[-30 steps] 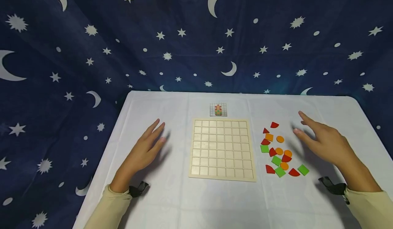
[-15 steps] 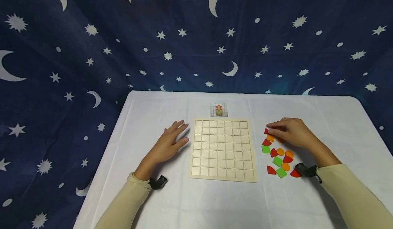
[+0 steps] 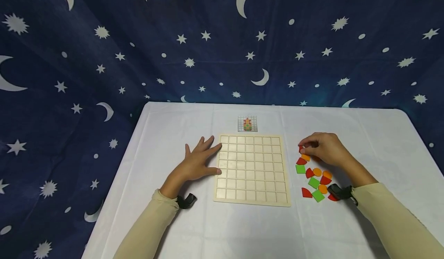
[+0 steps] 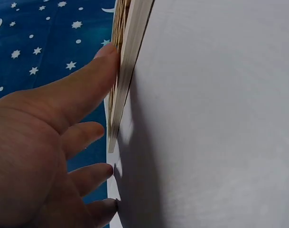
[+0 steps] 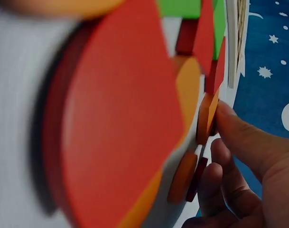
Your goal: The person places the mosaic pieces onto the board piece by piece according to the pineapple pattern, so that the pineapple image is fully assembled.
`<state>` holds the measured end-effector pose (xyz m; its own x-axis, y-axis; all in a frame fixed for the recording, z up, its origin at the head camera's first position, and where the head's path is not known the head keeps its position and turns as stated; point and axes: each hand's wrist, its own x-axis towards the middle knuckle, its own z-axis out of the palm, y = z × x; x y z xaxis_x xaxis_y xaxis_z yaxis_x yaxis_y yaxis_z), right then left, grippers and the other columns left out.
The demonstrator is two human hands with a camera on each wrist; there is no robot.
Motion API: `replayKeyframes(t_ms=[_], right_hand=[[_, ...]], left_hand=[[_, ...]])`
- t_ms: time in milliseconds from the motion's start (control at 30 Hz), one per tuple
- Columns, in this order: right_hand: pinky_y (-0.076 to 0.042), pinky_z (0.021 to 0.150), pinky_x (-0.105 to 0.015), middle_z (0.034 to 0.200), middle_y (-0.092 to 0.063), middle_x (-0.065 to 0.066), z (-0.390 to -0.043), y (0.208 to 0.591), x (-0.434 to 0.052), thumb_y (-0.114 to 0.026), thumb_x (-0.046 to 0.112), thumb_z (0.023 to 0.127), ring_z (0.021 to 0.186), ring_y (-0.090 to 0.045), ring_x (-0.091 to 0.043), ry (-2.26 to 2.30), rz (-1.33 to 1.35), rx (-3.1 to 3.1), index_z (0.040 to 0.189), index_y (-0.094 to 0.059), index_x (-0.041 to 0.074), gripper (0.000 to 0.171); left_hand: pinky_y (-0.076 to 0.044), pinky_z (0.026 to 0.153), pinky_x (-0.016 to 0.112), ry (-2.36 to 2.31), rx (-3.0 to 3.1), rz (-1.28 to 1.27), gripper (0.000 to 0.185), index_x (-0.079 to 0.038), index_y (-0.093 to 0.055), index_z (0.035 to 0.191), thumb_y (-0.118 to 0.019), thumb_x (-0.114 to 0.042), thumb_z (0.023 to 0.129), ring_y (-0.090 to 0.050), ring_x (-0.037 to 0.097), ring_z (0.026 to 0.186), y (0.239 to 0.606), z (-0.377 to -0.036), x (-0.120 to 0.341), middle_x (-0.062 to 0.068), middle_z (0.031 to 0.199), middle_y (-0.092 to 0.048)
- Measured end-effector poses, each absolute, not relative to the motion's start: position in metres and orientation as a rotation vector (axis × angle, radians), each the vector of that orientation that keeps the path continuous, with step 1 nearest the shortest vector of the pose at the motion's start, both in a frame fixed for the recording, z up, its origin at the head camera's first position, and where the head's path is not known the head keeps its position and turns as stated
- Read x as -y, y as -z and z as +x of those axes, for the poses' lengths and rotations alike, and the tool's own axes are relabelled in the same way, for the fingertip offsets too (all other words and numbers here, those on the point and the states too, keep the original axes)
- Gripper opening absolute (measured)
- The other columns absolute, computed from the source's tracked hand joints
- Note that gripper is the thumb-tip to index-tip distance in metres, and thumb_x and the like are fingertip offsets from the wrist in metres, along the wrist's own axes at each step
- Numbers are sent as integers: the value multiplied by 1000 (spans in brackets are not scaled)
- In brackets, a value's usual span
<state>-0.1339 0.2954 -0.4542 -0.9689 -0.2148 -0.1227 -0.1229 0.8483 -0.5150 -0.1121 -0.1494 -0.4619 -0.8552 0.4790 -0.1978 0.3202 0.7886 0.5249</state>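
A pale wooden grid board (image 3: 251, 170) lies in the middle of the white table (image 3: 243, 228). My left hand (image 3: 202, 159) rests flat beside it with fingers spread, and the thumb and forefinger touch the board's left edge (image 4: 130, 57). To the right of the board lies a loose pile of red, orange and green flat pieces (image 3: 313, 182). At the top of this pile my right hand (image 3: 306, 146) has its fingers curled, pinching a small red piece (image 3: 300, 149). In the right wrist view the thumb (image 5: 248, 137) lies against the edge of an orange piece (image 5: 203, 118).
A small pattern card (image 3: 247, 123) lies just beyond the board's far edge. A dark blue cloth with moons and stars (image 3: 208, 39) hangs behind and round the table. A large red piece (image 5: 120, 123) fills the right wrist view, blurred.
Both hands came inward and down from hovering. The left hand slid right until it touched the board's edge. The right hand moved left onto the top of the pile and curled on a red piece.
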Motion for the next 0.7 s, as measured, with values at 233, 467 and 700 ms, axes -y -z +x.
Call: replayKeyframes(t_ms=[233,467,700], right_hand=[[-49,65,-23,77,-70,3,-138,452,-283,-83,19,87,75,-58,-18,867,-288,-2832,90,-75,16,9],[-49,59,-25,84,-75,-2,-147,451,-250,-81,28,89,74,-63,-21,1100,-196,-2724,97,-75,15,16],[-55,70,-28,92,-77,-5,-157,452,-212,-82,27,89,82,-69,-19,1316,-96,-2519,102,-75,12,21]], left_hand=[[6,112,82,-569,-2645,601,103,-26,-35,161,-84,-58,76,-1,38,160,460,-113,150,7,173,-12],[6,113,81,-546,-2625,591,113,-27,-33,161,-88,-60,68,1,37,160,458,-113,150,5,174,-8],[4,114,80,-515,-2636,601,113,-28,-32,162,-86,-62,69,0,36,160,460,-113,148,4,174,-7]])
